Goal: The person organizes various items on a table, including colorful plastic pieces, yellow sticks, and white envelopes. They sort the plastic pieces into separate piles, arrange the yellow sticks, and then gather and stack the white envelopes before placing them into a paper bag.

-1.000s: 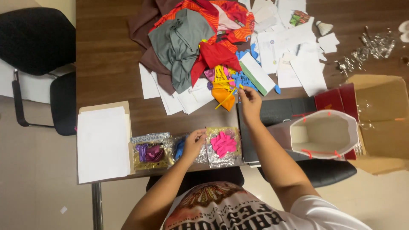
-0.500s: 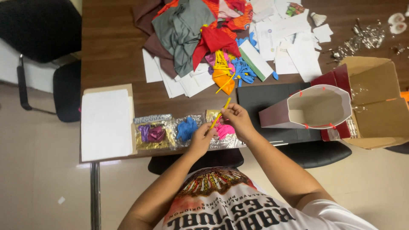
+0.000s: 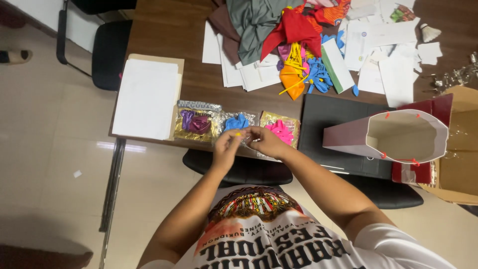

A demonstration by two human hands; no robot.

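Note:
My left hand (image 3: 227,145) and my right hand (image 3: 266,141) meet at the table's near edge, both pinching a small yellow balloon (image 3: 238,133) between the fingertips. Just beyond them lie three clear packets: one with purple balloons (image 3: 194,122), one with blue balloons (image 3: 236,121), one with pink balloons (image 3: 280,130). A heap of loose yellow, orange and blue balloons (image 3: 298,69) sits farther back on the brown table (image 3: 164,35).
A white paper stack (image 3: 147,97) lies at the left. Crumpled cloth (image 3: 269,20) and scattered papers (image 3: 378,55) cover the far side. An open maroon gift bag (image 3: 398,135) lies on a black folder (image 3: 338,122); a cardboard box (image 3: 460,144) stands at the right. Black chairs flank the table.
My right hand came back from the loose balloon heap carrying a yellow balloon. Both hands have closed together on it at the near table edge.

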